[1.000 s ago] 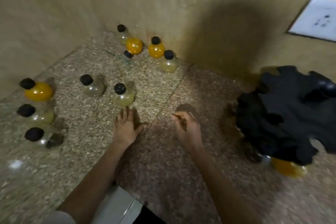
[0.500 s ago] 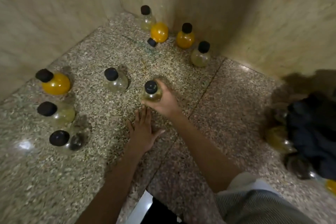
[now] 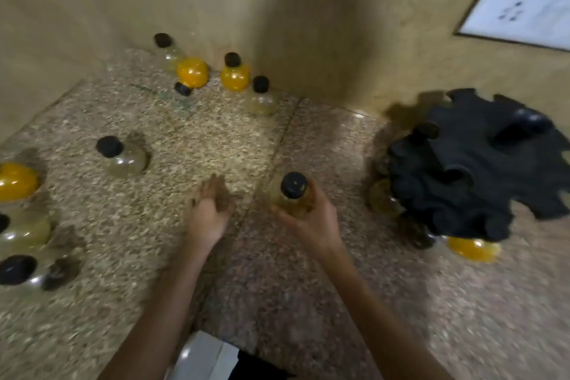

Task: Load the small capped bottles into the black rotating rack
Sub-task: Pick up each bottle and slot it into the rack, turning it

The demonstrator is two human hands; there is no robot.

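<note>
My right hand [image 3: 311, 222] is shut on a pale yellow bottle [image 3: 293, 199] with a black cap, held upright above the floor in the middle of the view. My left hand [image 3: 209, 213] rests flat on the floor just left of it, fingers apart, holding nothing. The black rotating rack [image 3: 481, 163] stands at the right, with an orange bottle [image 3: 473, 248] and a pale one [image 3: 382, 199] under its notched tiers. A clear bottle [image 3: 123, 157] stands left of my left hand.
Several capped bottles stand by the back wall, among them an orange bottle [image 3: 235, 75] and a tipped orange one [image 3: 192, 72]. More bottles [image 3: 18, 182] line the left edge. A white paper [image 3: 521, 9] hangs on the wall at the upper right.
My right hand has taken the pale bottle from the floor and carried it to the right, toward the rack. The left hand stays on the floor. The view has swung right.
</note>
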